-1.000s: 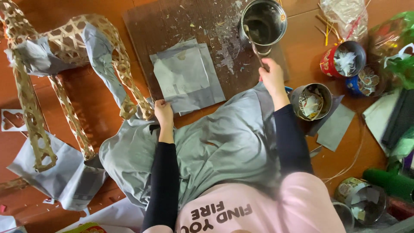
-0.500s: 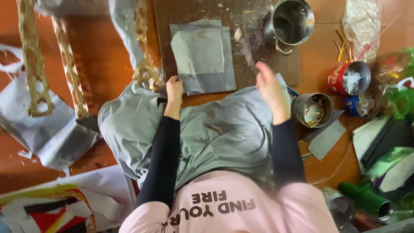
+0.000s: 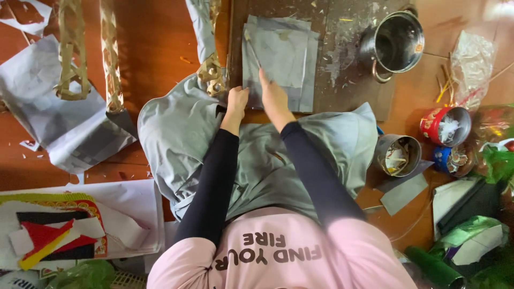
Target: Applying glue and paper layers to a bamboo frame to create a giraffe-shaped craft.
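1. My right hand [image 3: 273, 99] has its fingers closed on a thin stick [image 3: 251, 49]; the stick's long axis runs up-left, away from me, over the grey paper sheets [image 3: 278, 53].
2. My left hand [image 3: 235, 101] is curled at the sheets' lower-left corner; what it grips, I cannot tell.
3. The sheets lie on a brown board [image 3: 342, 64].
4. The steel pot [image 3: 395, 44] looks dark inside; the tin can [image 3: 397, 155] and red cup [image 3: 445, 126] hold pale scraps.

Soft even daylight, sharp centre, edges slightly blurred.
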